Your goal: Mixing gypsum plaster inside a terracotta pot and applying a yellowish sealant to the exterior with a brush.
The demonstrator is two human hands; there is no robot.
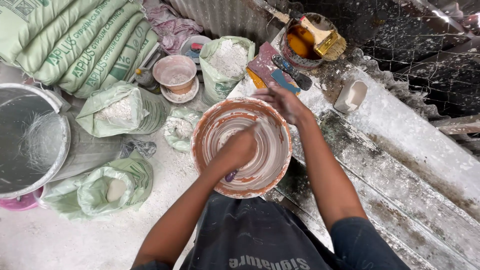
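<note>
A large terracotta-coloured bowl (207, 132) smeared with wet white plaster stands in front of me, between the floor and a bench edge. My left hand (241, 146) is down inside the bowl in the white mix, coated and motion-blurred, with fingers curled. A small purple thing (231, 176) shows under that wrist. My right hand (284, 103) rests on the bowl's far rim, with fingers over the edge.
Open bags of white powder (122, 111) (227, 60) (107, 189) and stacked green sacks (80, 45) lie on the left, by a metal drum (25, 140) and a small pink bowl (175, 72). On the spattered bench (400, 150) are a tub with a brush (325, 40), scrapers (292, 72) and a white cup (351, 95).
</note>
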